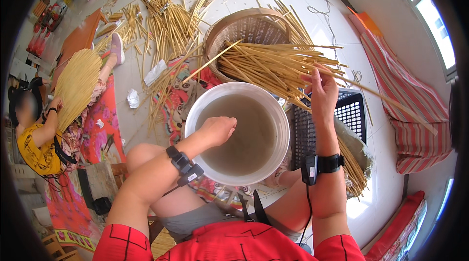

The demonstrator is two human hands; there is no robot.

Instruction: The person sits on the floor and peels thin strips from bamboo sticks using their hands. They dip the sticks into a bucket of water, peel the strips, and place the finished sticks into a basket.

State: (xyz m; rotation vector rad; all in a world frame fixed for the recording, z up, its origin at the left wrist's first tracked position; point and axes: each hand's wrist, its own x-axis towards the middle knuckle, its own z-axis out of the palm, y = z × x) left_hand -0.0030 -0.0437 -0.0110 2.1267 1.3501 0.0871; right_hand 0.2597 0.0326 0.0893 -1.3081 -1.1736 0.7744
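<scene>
My left hand (216, 131) is over a white plastic bucket (237, 87), its fingers curled closed with nothing visible in them. Cloudy grey-brown water (253, 143) fills part of the bucket, which stands between my legs. Up to the right, my right hand (324, 94) pinches a long thin straw-coloured stalk (384, 98), blurred toward its far end and pointing right. Close beside that hand, a heap of similar stalks (271, 65) juts out of a tilted woven basket (220, 28) with an arched handle. One pale stalk (212, 61) slants between basket and bucket.
A black plastic crate (353, 114) is right of the bucket, with more stalks (353, 167) beside it. Stalk bundles (161, 15) cover the floor ahead. At left, a seated person (38, 151) holds a flat straw panel (78, 87). Striped cloth (388, 77) lies against the right wall.
</scene>
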